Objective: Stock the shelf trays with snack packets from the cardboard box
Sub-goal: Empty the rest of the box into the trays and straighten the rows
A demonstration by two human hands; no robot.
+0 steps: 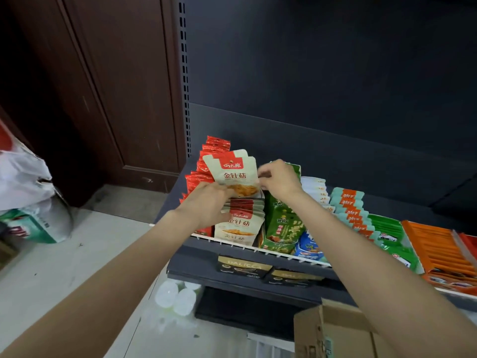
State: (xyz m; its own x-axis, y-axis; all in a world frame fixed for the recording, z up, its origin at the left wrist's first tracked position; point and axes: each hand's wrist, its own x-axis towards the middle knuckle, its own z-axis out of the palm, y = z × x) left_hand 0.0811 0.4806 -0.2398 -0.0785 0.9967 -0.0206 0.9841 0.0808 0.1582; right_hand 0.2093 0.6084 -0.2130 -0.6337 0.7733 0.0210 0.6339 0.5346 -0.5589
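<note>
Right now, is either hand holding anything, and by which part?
Yes. The right hand pinches the right edge of an upright cream-and-red mushroom snack packet. The left hand grips its lower left part, above the row of matching packets.

Cream packets [233, 174] with red tops, red packets [206, 161], green packets [281, 218], dark grey shelf [309, 73]

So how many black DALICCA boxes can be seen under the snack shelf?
2. One DALICCA box sits on the lower shelf below the beige packets; the second is beside it to the right, blurrier. More may be hidden further back under the shelf.
</note>
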